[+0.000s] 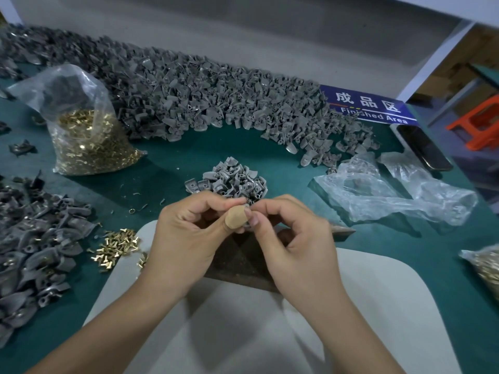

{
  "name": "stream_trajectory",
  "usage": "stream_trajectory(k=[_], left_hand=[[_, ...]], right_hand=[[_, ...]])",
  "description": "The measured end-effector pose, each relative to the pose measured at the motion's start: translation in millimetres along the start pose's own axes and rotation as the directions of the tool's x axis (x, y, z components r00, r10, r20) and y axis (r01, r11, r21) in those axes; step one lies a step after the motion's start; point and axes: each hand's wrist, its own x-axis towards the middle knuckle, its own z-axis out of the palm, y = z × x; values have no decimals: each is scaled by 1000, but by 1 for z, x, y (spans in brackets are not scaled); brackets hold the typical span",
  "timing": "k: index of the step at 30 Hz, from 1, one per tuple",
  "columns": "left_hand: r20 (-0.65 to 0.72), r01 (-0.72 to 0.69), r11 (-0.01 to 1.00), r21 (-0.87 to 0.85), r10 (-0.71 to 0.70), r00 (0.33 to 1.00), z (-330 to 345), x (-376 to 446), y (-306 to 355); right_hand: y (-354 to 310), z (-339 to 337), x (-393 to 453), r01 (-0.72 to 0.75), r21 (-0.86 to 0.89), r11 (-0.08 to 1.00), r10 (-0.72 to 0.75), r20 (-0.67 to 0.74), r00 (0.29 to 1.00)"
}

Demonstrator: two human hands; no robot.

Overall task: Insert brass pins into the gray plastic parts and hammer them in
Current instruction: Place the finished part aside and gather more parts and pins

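Gray plastic parts (216, 85): ridged heap across the green counter (172, 168); small pile (229, 182) just beyond the hands.
Sign (370, 106): blue, "成品区 Finished Area".
Brass pins (116, 247): loose, shiny, beside left hand (189, 233).
Hands: left hand, bandaged thumb, and right hand (294, 236) together pinching one gray part (247, 207).

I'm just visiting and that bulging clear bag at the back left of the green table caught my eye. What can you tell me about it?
The clear plastic bag is thin, crinkled and see-through. Its lower half bulges with a heap of small shiny brass pins; the top is loose and slack, with something dark showing inside. It sits upright on the green table, beside the long pile of gray plastic parts. Neither hand touches it.
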Motion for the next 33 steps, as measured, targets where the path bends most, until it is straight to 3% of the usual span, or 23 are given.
stream_trajectory(k=[5, 15, 23, 28, 33], left_hand=[[-54, 25, 1000, 12, -25, 998, 2, -1, 1], [-103, 111, 991, -69, -118, 988, 5, 1, 7], [-87, 117, 993, -18, -118, 989, 3, 0, 6], [-53, 82, 997, -9, -82, 995, 4, 0, 7], [-29, 24, 999, 49, -23, 999, 6, -2, 6]], right_hand=[[-3, 0, 0, -76, 58, 995, 75, 11, 997], [-9, 0, 0, -35, 88, 996, 36, -11, 999], [-9, -1, 1, -15, 49, 999, 17, -58, 998], [-9, -5, 1, 25, -28, 999, -27, -37, 999], [-8, -10, -1, 104, -215, 971, -106, 2, 994]])
